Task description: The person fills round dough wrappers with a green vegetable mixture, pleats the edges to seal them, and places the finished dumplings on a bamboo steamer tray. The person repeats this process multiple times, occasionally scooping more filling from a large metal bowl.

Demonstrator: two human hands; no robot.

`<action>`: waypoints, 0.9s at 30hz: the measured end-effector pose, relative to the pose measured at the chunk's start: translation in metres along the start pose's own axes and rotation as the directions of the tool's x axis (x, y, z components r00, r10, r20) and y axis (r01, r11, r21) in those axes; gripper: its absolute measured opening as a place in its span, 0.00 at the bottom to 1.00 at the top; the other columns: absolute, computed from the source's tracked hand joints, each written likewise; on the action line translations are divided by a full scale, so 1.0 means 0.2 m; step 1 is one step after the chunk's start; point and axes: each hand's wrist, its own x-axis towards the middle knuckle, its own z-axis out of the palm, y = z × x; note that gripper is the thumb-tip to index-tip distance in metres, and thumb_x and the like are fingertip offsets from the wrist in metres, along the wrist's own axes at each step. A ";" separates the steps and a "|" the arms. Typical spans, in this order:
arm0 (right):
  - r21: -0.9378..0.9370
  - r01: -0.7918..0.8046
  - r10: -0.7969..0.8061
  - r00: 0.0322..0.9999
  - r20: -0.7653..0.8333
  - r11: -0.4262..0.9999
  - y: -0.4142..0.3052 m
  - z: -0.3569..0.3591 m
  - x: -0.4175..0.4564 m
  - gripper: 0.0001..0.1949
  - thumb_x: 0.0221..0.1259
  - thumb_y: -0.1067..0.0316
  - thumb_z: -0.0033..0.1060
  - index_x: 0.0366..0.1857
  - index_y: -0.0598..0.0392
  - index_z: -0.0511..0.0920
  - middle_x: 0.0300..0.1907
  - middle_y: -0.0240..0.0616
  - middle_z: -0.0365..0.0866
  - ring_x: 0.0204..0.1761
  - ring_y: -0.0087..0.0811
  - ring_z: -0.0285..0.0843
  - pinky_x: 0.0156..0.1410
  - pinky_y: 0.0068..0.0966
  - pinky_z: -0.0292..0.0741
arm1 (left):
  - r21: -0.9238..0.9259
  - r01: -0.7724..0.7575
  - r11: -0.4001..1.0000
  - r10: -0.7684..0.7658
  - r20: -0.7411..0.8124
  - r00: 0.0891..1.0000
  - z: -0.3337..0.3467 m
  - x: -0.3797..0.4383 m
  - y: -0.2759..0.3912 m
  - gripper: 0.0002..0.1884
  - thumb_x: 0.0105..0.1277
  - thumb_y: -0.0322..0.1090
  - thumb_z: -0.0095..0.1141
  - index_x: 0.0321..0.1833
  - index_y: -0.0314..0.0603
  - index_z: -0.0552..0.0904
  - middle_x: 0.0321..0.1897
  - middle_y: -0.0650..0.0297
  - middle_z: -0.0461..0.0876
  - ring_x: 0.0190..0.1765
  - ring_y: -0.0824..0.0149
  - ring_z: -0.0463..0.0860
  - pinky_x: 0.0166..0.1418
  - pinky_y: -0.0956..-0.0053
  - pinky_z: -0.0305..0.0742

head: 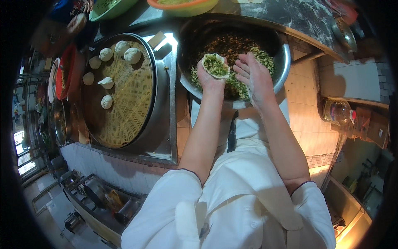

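My left hand (211,79) holds a round dough wrapper (215,66) filled with chopped green filling, over the near side of a large metal bowl (283,67). The bowl contains chopped greens and a browner filling mix (231,46). To the right of the wrapper, my right hand (256,77) is raised above the bowl, its fingers extended and apart from the wrapper; no tool shows in it. On the left, a round woven bamboo tray (127,105) carries several white filled buns (132,55), spread over its far and left parts.
A steel worktop (164,124) supports the tray. Beyond the bowl are a dusty dark counter (264,11), a green basin (108,11) and an orange-rimmed basin (186,7). Another person's hand (77,23) is at the upper left. An oil bottle (337,111) lies at the right.
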 end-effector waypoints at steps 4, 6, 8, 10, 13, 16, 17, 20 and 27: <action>-0.054 -0.224 0.218 0.971 -0.100 0.973 0.08 -0.11 0.05 0.13 0.68 0.67 0.54 0.45 0.69 0.78 0.33 0.41 0.81 0.29 0.24 0.78 0.30 0.18 0.76 | -0.024 0.053 0.998 -0.053 0.024 0.998 0.07 -0.04 -0.05 0.13 0.68 0.42 0.49 0.38 0.40 0.82 0.35 0.55 0.84 0.40 0.51 0.83 0.49 0.52 0.83; -0.070 -0.194 0.193 0.981 -0.021 0.979 0.13 -0.15 0.06 0.11 0.67 0.70 0.54 0.44 0.70 0.78 0.32 0.40 0.80 0.28 0.23 0.78 0.29 0.19 0.76 | -0.006 0.063 0.998 -0.063 0.002 0.998 0.10 -0.07 -0.08 0.13 0.67 0.43 0.49 0.37 0.42 0.82 0.34 0.57 0.84 0.38 0.52 0.83 0.47 0.54 0.83; 0.000 -0.225 0.225 0.974 -0.004 0.974 0.15 -0.18 0.05 0.07 0.65 0.75 0.56 0.40 0.69 0.79 0.30 0.37 0.79 0.26 0.23 0.77 0.27 0.19 0.75 | 0.007 0.062 0.998 -0.062 -0.006 0.998 0.12 -0.09 -0.11 0.13 0.68 0.43 0.49 0.37 0.42 0.82 0.34 0.57 0.84 0.38 0.53 0.84 0.47 0.54 0.83; 0.019 -0.236 0.235 0.971 0.045 0.972 0.16 -0.20 0.04 0.05 0.63 0.75 0.58 0.37 0.68 0.79 0.28 0.36 0.79 0.25 0.23 0.77 0.26 0.19 0.75 | 0.006 0.069 0.998 -0.069 0.002 0.998 0.12 -0.12 -0.14 0.13 0.68 0.43 0.49 0.38 0.42 0.82 0.34 0.57 0.84 0.39 0.53 0.84 0.47 0.53 0.83; 0.031 -0.228 0.227 0.973 0.043 0.973 0.15 -0.22 0.02 0.04 0.61 0.75 0.60 0.33 0.66 0.79 0.26 0.35 0.79 0.24 0.22 0.76 0.26 0.18 0.74 | 0.001 0.077 0.997 -0.077 0.011 0.997 0.12 -0.15 -0.17 0.13 0.68 0.43 0.49 0.38 0.42 0.82 0.35 0.57 0.84 0.39 0.53 0.83 0.47 0.53 0.83; 0.006 -0.198 0.198 0.980 -0.006 0.980 0.14 -0.22 0.01 0.04 0.59 0.75 0.60 0.32 0.66 0.79 0.25 0.34 0.79 0.24 0.22 0.77 0.26 0.18 0.74 | 0.044 0.088 0.995 -0.090 0.045 0.995 0.12 -0.17 -0.19 0.13 0.67 0.43 0.49 0.38 0.41 0.82 0.34 0.57 0.84 0.39 0.53 0.83 0.47 0.53 0.83; -0.008 -0.183 0.183 0.983 -0.019 0.983 0.14 -0.22 0.00 0.05 0.59 0.74 0.60 0.33 0.66 0.79 0.25 0.34 0.80 0.24 0.22 0.77 0.26 0.18 0.74 | 0.066 0.099 0.993 -0.103 0.072 0.992 0.12 -0.17 -0.19 0.14 0.67 0.43 0.49 0.38 0.41 0.82 0.34 0.57 0.84 0.39 0.53 0.83 0.46 0.53 0.83; -0.265 -0.013 -0.019 0.993 -0.118 0.964 0.15 -0.23 -0.01 0.06 0.58 0.73 0.60 0.33 0.65 0.80 0.25 0.34 0.81 0.24 0.21 0.78 0.26 0.17 0.74 | 0.015 0.127 0.992 -0.128 0.068 0.989 0.12 -0.18 -0.21 0.14 0.67 0.43 0.50 0.38 0.40 0.82 0.35 0.55 0.84 0.39 0.51 0.83 0.47 0.52 0.83; -0.220 0.015 -0.040 0.993 -0.107 0.975 0.12 -0.27 -0.03 0.08 0.55 0.70 0.61 0.34 0.63 0.82 0.25 0.34 0.82 0.24 0.20 0.78 0.30 0.19 0.75 | -0.007 0.218 0.976 -0.217 0.067 0.974 0.11 -0.17 -0.23 0.14 0.67 0.44 0.50 0.37 0.42 0.82 0.34 0.54 0.84 0.39 0.51 0.83 0.47 0.51 0.83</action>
